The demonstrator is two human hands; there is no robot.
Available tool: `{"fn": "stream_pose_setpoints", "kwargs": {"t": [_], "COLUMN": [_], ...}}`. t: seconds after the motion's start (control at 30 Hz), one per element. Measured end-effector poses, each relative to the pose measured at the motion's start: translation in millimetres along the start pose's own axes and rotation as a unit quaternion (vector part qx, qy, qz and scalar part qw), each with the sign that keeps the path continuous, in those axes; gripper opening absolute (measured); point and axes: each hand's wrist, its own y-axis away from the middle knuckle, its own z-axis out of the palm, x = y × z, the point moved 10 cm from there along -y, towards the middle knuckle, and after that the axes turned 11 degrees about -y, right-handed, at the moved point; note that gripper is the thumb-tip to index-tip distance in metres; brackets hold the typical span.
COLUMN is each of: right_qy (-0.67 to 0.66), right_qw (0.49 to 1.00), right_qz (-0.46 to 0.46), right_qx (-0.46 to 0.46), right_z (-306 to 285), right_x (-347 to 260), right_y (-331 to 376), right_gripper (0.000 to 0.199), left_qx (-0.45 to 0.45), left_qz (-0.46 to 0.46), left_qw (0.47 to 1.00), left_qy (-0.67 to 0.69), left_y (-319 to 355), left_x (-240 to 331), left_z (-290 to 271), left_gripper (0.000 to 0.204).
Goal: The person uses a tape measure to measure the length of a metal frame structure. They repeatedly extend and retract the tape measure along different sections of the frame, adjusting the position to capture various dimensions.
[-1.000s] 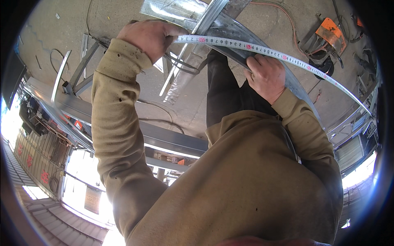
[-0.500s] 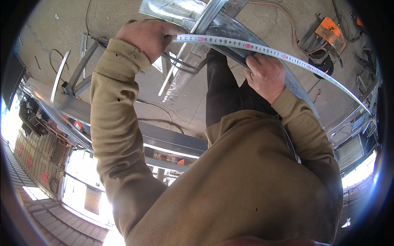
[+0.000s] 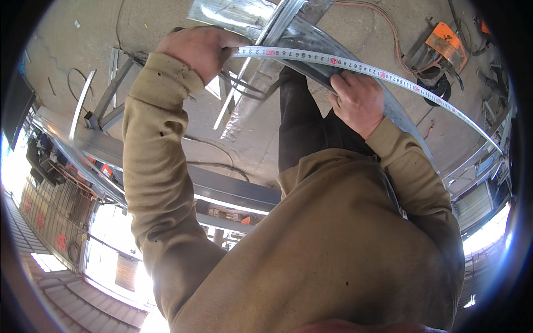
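Observation:
A white measuring tape [image 3: 355, 67] stretches in an arc from my left hand, past my right hand, out to the right edge. My left hand [image 3: 200, 50] is closed on the tape's end, pressing it against a grey sheet-metal strip [image 3: 311, 39] at the top of the view. My right hand [image 3: 358, 102] pinches the tape farther along and holds it down on the curved edge of the same metal strip. Both forearms wear tan sleeves, and my dark trousers show between them.
A concrete floor [image 3: 166, 22] lies below, with loose cables and a grey steel frame [image 3: 105, 105] at left. An orange power tool [image 3: 444, 47] and hoses sit at upper right. Steel beams [image 3: 233, 191] cross under my arm; metal racking [image 3: 483, 166] stands at right.
Both hands stay on the tape and metal strip; only a very slight shift of the view is visible.

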Motion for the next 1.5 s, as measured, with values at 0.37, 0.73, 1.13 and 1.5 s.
{"fn": "stream_pose_setpoints", "kwargs": {"t": [0.37,0.73,1.13,1.5], "right_qy": [0.0,0.02,0.014,-0.005], "right_qw": [1.0,1.0,1.0,1.0], "right_qz": [-0.009,-0.004,0.002,0.004], "right_qx": [-0.003,-0.012,-0.002,0.001], "right_z": [0.7,3.9,1.2,-2.0], "right_x": [-1.5,1.1,0.1,-0.6], "right_y": [1.4,2.7,1.2,-0.7], "right_gripper": [0.026,0.02,0.023,0.022], "left_qx": [0.013,0.025,0.014,0.003], "left_qz": [0.012,0.023,0.021,0.019], "left_qw": [1.0,0.999,0.999,1.0], "left_qy": [-0.013,-0.027,-0.025,-0.018], "left_y": [-0.5,-2.8,-2.8,-1.5], "left_x": [0.4,-6.0,-2.8,-3.3], "left_z": [0.7,8.0,5.9,4.9], "left_gripper": [0.03,0.035,0.03,0.028]}}
